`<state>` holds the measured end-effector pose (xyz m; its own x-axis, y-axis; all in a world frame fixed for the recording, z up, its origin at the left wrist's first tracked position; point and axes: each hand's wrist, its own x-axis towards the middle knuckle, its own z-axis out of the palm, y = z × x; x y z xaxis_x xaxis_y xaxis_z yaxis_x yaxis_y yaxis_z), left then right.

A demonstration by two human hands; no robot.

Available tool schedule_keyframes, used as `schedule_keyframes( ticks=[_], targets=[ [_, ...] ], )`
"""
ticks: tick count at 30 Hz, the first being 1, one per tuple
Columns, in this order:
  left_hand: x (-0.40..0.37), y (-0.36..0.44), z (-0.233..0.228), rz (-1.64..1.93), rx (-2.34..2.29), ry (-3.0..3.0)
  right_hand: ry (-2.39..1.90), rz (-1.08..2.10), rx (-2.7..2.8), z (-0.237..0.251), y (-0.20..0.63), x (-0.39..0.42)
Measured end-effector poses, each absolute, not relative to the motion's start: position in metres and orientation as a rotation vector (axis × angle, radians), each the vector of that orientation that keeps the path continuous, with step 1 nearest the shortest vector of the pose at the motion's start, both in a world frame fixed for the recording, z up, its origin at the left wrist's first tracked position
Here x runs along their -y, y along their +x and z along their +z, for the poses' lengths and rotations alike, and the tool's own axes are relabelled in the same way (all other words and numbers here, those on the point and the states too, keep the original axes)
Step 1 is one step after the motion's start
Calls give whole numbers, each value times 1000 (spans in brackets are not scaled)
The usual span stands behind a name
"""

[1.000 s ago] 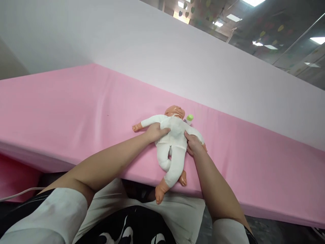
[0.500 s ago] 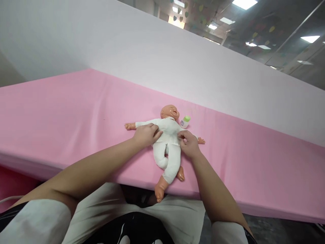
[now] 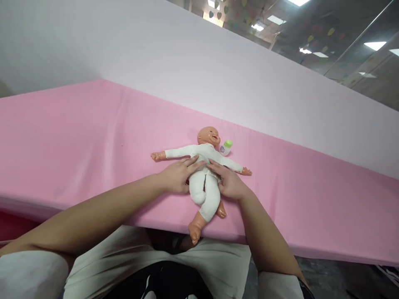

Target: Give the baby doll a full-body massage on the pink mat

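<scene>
Two hands flat on a doll [image 3: 204, 174] in white clothes, lying face up on the pink sheet [image 3: 77, 137] near its front edge, one foot past it. Left hand [image 3: 177, 176] on the doll's side, fingers loosely apart, clamped on nothing; right hand [image 3: 229, 182] on the other side, likewise. Small green-capped bottle [image 3: 226, 147] just beside the head.

Both forearms reach forward, left hand [image 3: 178, 176] and right hand [image 3: 229, 184] flat, fingers extended, angled inward.
</scene>
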<state>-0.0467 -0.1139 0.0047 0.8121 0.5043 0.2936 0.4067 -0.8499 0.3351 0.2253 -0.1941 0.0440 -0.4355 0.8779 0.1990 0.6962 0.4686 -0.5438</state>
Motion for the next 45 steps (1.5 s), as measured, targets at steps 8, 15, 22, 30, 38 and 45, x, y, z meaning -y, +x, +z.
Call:
schedule_keyframes(
  ticks=[8, 15, 22, 30, 38, 45],
  targets=[
    [99, -52, 2, 895, -596, 2273, -1108, 501, 2077, 32, 215, 193],
    [87, -58, 8, 764, -552, 2073, -1081, 719, 1938, 40, 222, 192],
    [82, -69, 15, 633, -500, 2092, -1068, 724, 2100, 38, 226, 191],
    [93, -70, 28, 432, -644, 2449, -1227, 500, 2271, 37, 213, 193],
    [94, -72, 33, 324, -791, 2526, -1283, 359, 2324, 17, 203, 186],
    [66, -84, 36, 575, -699, 2159, -1231, 773, 2074, 49, 239, 181]
  ],
)
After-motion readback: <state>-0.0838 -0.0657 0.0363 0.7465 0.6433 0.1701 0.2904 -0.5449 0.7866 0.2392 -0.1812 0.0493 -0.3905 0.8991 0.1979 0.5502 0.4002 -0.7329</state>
